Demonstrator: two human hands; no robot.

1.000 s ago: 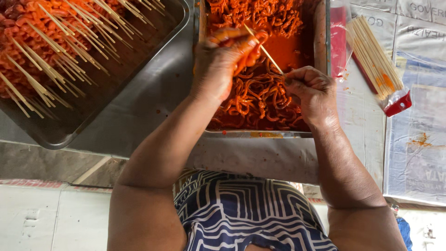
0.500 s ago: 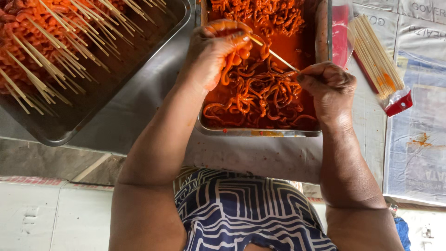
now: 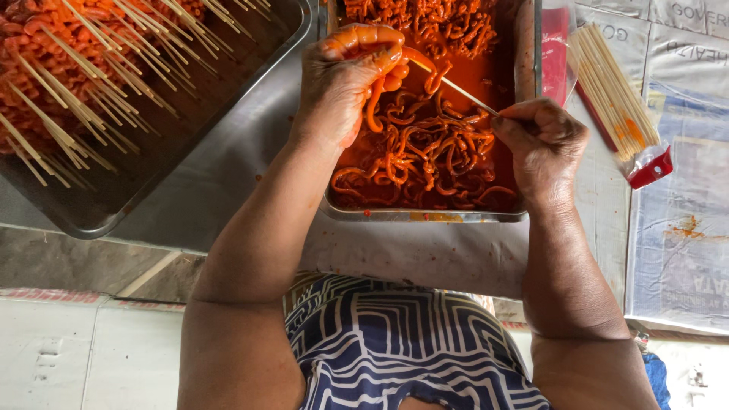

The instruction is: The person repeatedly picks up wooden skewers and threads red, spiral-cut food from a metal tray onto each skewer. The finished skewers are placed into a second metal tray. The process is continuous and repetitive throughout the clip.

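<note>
A big metal tray (image 3: 250, 91) on the left is heaped with finished orange skewers (image 3: 68, 83). Over on the right, a clear bag of bare wooden sticks (image 3: 615, 99) lies on newspaper (image 3: 683, 228) covering the table.

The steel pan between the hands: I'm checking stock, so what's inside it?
The steel pan holds orange-red marinated strips lying in red sauce. The left hand covers part of the contents, and sauce hides the pan's bottom.
</note>
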